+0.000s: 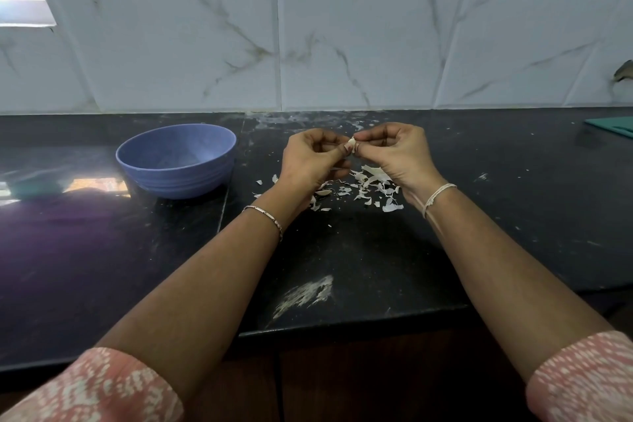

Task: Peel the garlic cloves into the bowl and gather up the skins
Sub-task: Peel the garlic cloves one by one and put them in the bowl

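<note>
Now | left hand fingers curled, pinching garlic clove | right hand fingers curled, pinching it too | skins below

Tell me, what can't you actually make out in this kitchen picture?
Head view:
- Garlic clove: mostly covered by the fingertips of the left hand and right hand.
- Bowl: its near wall hides the bottom.
- Green object: cut off by the right edge.
- Skins: some lie under the hands.

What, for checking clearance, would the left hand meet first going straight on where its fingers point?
The left hand pinches the garlic clove; right beyond that, probably the right hand, also pinching it.
</note>
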